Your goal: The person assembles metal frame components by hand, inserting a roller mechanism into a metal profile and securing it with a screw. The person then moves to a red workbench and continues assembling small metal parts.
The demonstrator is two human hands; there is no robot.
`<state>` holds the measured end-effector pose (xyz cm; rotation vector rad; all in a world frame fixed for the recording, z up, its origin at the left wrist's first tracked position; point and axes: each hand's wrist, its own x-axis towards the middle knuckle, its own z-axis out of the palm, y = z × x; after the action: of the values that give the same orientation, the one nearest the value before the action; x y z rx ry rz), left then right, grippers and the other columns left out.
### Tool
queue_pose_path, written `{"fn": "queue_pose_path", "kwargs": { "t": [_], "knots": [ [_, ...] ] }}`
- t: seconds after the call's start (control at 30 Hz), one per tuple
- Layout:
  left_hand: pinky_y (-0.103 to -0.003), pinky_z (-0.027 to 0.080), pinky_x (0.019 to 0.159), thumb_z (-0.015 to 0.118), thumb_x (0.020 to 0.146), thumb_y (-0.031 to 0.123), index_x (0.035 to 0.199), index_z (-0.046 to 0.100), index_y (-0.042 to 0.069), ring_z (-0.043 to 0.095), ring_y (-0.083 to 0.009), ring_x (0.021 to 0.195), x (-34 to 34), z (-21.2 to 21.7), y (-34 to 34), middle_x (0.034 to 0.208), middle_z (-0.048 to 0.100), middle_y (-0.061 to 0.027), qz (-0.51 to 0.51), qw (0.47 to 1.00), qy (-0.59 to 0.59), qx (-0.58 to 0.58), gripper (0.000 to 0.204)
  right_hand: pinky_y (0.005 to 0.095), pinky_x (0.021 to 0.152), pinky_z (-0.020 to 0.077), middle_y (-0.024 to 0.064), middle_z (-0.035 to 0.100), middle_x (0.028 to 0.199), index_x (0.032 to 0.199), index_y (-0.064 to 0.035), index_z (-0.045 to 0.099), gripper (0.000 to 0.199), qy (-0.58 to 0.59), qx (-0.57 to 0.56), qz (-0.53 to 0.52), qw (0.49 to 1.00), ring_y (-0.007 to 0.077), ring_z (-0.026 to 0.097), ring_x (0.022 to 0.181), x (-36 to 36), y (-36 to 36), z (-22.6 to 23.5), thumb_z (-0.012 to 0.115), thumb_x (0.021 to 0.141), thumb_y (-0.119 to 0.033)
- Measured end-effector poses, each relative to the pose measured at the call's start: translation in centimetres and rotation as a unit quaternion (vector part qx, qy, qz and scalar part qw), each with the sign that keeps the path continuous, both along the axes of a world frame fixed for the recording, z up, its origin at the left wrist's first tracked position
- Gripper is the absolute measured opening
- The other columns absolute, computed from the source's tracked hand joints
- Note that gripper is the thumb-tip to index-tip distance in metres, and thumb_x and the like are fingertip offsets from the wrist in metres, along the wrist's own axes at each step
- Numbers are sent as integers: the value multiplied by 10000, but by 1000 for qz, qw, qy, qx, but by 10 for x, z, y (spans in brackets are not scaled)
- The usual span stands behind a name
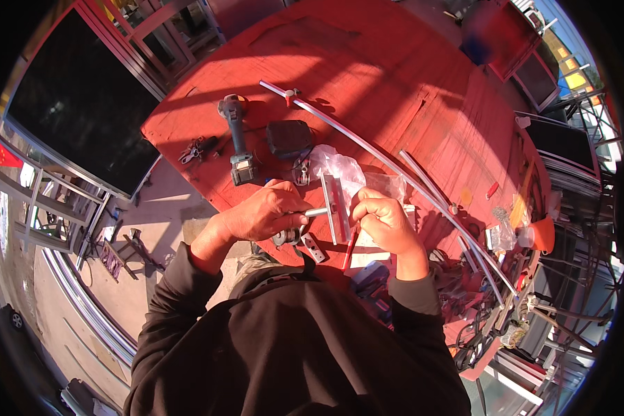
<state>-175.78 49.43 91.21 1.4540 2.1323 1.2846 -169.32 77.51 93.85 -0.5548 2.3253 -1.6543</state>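
My left hand (267, 210) is closed round a short silver rod (317, 212), which points right into a flat grey metal profile piece (337, 211). That piece stands nearly upright between my hands. On its far right side my right hand (381, 220) has its fingers curled in a pinch; whatever they hold is hidden. Just below the left hand lie a round metal part (286, 238) and a small silver plate with holes (313, 247). A crumpled clear plastic bag (336, 163) lies behind the metal piece.
On the red table (381, 62) lie a cordless drill (239, 145), a black case-like block (289, 137), pliers (195, 149) and a long silver strip (367, 145) running diagonally. An orange cone-shaped container (539, 236) and tangled cables (475, 340) are at the right edge. Framed dark panels (83, 104) stand left.
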Motion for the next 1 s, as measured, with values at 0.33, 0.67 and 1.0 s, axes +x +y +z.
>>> {"fn": "queue_pose_path", "kwargs": {
  "t": [0.33,0.67,1.0],
  "knots": [
    [-405,429,882,664,935,212,1128,684,48,538,-272,942,19,-19,16,949,603,-97,92,995,-12,31,254,340,955,452,150,402,1470,1382,-10,481,638,98,-99,-138,981,211,482,1201,12,-16,-19,445,756,111],
    [-408,418,901,671,923,204,1127,687,51,533,-277,952,28,-10,24,953,617,-95,115,993,3,19,255,439,1064,389,182,537,1342,1217,16,627,445,186,-26,-78,979,303,473,1297,3,-10,0,596,805,-150],
    [-381,436,916,695,875,181,1056,711,30,554,-251,938,32,4,16,890,646,-84,133,987,79,-48,236,383,786,468,87,611,867,900,-27,685,215,248,126,-71,958,267,571,856,-2,-18,27,745,693,-23]
  ]
}}
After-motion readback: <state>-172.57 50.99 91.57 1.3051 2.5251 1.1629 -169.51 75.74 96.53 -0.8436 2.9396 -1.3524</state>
